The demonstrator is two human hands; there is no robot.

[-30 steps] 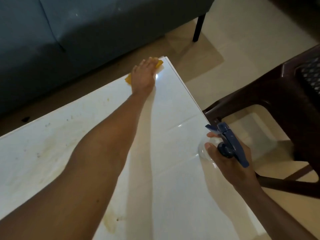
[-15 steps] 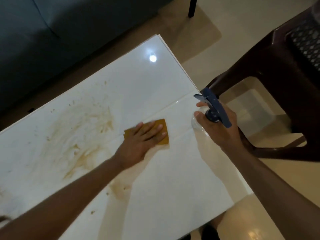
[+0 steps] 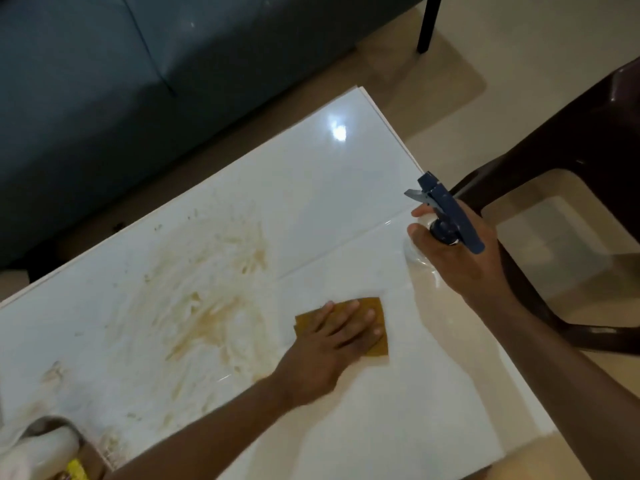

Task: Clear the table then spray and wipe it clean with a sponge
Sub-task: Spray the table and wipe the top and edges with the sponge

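Observation:
The white glossy table (image 3: 346,188) fills the middle of the head view, with brown smeared stains (image 3: 207,306) across its left half. My left hand (image 3: 332,341) lies flat on a yellow-brown sponge (image 3: 375,346), pressing it onto the tabletop right of the stains. My right hand (image 3: 464,258) grips a clear spray bottle with a blue trigger head (image 3: 446,213) at the table's right edge, nozzle pointing left over the table.
A grey-blue sofa (image 3: 138,81) runs behind the table. A dark brown plastic chair (image 3: 571,161) stands close to the right edge. Crumpled white and yellow items (image 3: 45,452) sit at the lower left corner. Beige tiled floor lies around.
My left hand has dragged the sponge from the far corner back toward me to the near right part of the table. The spray bottle stays by the right edge.

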